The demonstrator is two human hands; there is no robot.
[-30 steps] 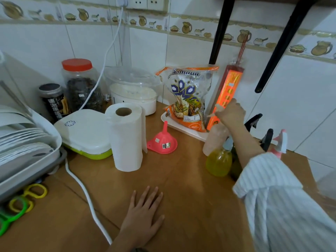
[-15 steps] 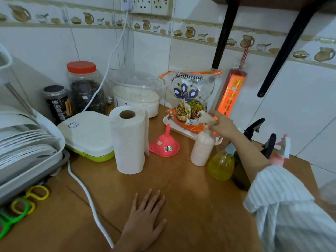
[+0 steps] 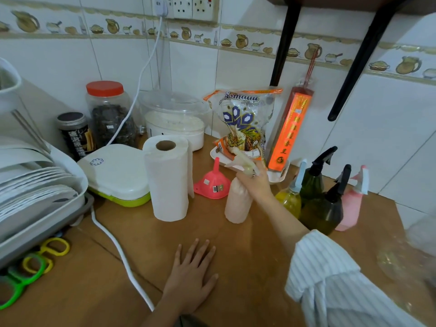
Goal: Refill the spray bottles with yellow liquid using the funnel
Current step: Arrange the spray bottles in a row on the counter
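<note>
The job looks barely begun, judging by how things stand. The left hand (image 3: 192,277) lies flat on the counter (image 3: 247,256), fingers straight and spread, holding nothing. Ahead of it and a little to its left stands a paper roll (image 3: 168,180); just right of the roll, between it and the right hand, the pink funnel (image 3: 212,184) sits upside down on its wide mouth, spout up, not yet set in any neck. It seems untouched, close beside the right hand's bottle but apart from it.

The right hand (image 3: 256,182) is curled round the neck of a pale pink bottle (image 3: 237,205), just under its whitish spray head (image 3: 240,159). The bottle's base looks to be on or just at the counter; whether it carries weight there I cannot tell. It looks empty or nearly so, and the head is still on, so it has to be unscrewed before the funnel can go in.

To the right of that hand stand four more bottles in a cluster: a yellow bottle (image 3: 289,200) with a pale blue trigger, nearest the wrist, likely the liquid source; behind it a dark green bottle (image 3: 311,182); in front a second dark bottle (image 3: 323,213); and farthest right a pink bottle (image 3: 350,204). All have their heads on.

What is left: open a bottle, seat the funnel, pour, repeat.
</note>
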